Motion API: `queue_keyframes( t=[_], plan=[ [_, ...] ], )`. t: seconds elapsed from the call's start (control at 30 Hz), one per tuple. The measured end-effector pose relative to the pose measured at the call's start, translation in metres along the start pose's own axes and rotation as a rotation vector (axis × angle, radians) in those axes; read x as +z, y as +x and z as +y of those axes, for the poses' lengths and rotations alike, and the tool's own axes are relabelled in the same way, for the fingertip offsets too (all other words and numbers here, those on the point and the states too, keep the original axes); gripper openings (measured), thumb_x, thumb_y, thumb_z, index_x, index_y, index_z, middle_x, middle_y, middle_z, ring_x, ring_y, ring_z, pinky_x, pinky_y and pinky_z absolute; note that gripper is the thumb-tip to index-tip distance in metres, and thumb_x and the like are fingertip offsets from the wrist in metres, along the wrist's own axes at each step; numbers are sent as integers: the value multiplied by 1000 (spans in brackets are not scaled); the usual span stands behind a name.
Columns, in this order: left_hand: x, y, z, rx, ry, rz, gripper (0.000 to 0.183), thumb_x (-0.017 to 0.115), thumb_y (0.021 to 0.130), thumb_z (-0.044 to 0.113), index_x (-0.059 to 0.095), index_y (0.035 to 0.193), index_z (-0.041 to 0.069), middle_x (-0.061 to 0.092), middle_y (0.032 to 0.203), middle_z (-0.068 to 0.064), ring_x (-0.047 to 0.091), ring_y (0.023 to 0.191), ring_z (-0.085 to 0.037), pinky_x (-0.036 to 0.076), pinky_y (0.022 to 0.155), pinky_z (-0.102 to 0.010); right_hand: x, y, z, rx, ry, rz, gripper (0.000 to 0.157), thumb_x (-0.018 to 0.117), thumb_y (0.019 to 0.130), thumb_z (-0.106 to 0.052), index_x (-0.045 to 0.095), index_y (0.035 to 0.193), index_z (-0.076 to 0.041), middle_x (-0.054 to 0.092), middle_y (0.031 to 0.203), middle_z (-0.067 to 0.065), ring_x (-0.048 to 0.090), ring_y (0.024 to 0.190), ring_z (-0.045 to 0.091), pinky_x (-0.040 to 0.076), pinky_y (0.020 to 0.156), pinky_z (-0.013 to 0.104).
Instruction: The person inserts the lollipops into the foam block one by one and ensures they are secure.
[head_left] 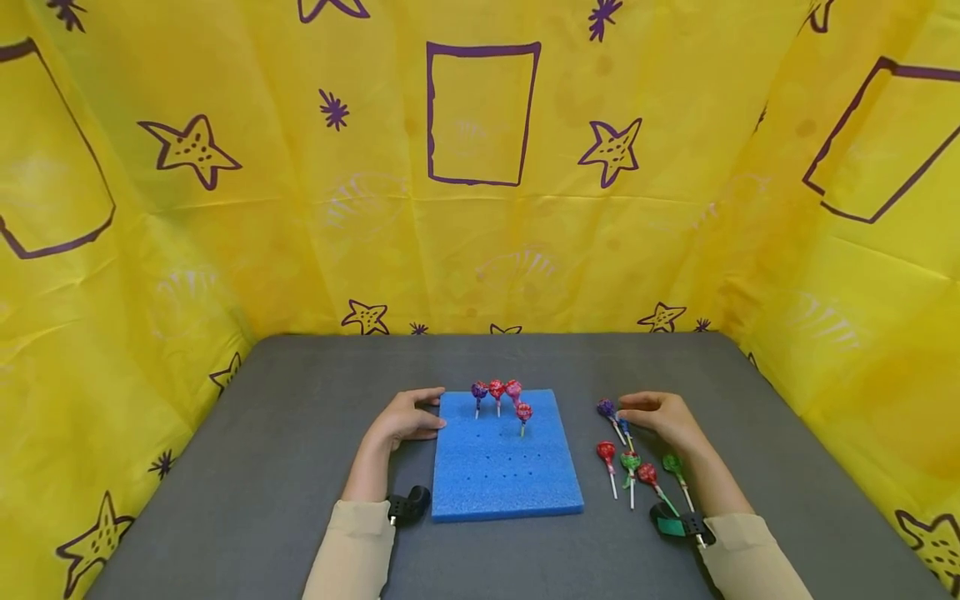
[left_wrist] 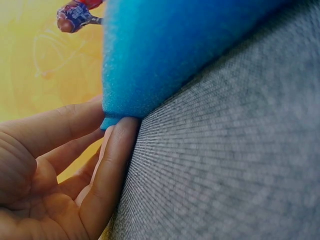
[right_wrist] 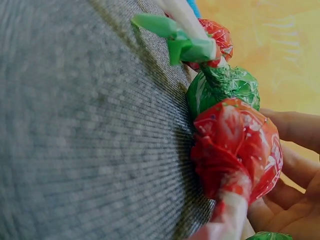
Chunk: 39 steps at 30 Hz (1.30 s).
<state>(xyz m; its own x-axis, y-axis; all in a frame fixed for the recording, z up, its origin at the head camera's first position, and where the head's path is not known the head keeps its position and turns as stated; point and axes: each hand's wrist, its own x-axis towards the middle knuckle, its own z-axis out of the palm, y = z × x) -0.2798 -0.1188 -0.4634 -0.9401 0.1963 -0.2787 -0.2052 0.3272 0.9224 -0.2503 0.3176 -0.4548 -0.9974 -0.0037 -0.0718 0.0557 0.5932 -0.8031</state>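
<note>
At the left edge of a blue foam block (head_left: 495, 479), my left hand (head_left: 408, 417) holds on with thumb and fingers. In the left wrist view its fingers (left_wrist: 125, 137) press a bit of the foam's edge between them. Several wrapped lollipops (head_left: 497, 389) stand upright in the far part of the block. My right hand (head_left: 663, 417) hovers low over loose lollipops. Its thumb and forefinger tips are apart, beside a purple lollipop (head_left: 606, 408) and just above a blue lollipop (head_left: 626, 428). The right wrist view hides the fingertips behind a red lollipop (right_wrist: 237, 150).
More lollipops lie right of the block: a red one (head_left: 606, 451), a green-and-red one (head_left: 630, 462), another red one (head_left: 648, 474) and a green one (head_left: 672, 464) by the right wrist. Small holes dot the block. A yellow patterned cloth (head_left: 480, 250) encloses the grey table (head_left: 300, 467).
</note>
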Motion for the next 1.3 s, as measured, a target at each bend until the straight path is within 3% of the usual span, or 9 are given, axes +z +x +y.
queue_keyframes(
  t=[0.17, 0.43, 0.7, 0.97, 1.2, 1.3],
  plan=[
    [-1, 1, 1, 14, -1, -11, 66, 73, 84, 0, 50, 145, 9, 50, 140, -22, 67, 85, -13, 64, 81, -35, -1, -1, 1, -14, -11, -23, 44, 72, 89, -29, 68, 122, 0, 70, 122, 18, 63, 102, 8, 49, 83, 14],
    [-1, 1, 0, 16, -8, -8, 66, 73, 84, 0, 49, 145, 9, 50, 140, -22, 67, 84, -12, 64, 81, -35, -2, -2, 1, -21, -23, -55, 42, 71, 90, -26, 68, 121, 1, 70, 122, 19, 62, 101, 14, 51, 80, 19],
    [0, 0, 0, 8, -8, -4, 66, 72, 85, -1, 49, 145, 9, 51, 139, -22, 67, 84, -12, 64, 81, -34, -1, -2, 0, -37, -42, -59, 37, 73, 87, -22, 71, 114, 4, 74, 107, 20, 62, 85, 6, 52, 75, 18],
    [0, 0, 0, 7, -5, 4, 65, 72, 85, -1, 50, 145, 9, 51, 139, -22, 67, 84, -12, 64, 80, -34, 1, -2, 1, -43, -35, -51, 37, 73, 88, -23, 71, 115, 3, 73, 110, 21, 63, 90, 12, 53, 74, 20],
    [1, 1, -1, 3, -9, 10, 64, 72, 84, -2, 51, 144, 9, 52, 138, -21, 67, 83, -12, 64, 79, -33, 0, -2, 2, -35, 103, -12, 41, 73, 88, -16, 66, 118, 11, 71, 113, 26, 65, 80, -1, 61, 73, 20],
    [1, 0, 0, 4, -2, 10, 64, 72, 85, -2, 51, 144, 8, 51, 137, -21, 66, 85, -14, 64, 79, -32, 0, -1, 3, -34, 159, -6, 42, 72, 89, -14, 63, 120, 13, 71, 113, 25, 67, 81, -1, 62, 75, 24]
  ],
)
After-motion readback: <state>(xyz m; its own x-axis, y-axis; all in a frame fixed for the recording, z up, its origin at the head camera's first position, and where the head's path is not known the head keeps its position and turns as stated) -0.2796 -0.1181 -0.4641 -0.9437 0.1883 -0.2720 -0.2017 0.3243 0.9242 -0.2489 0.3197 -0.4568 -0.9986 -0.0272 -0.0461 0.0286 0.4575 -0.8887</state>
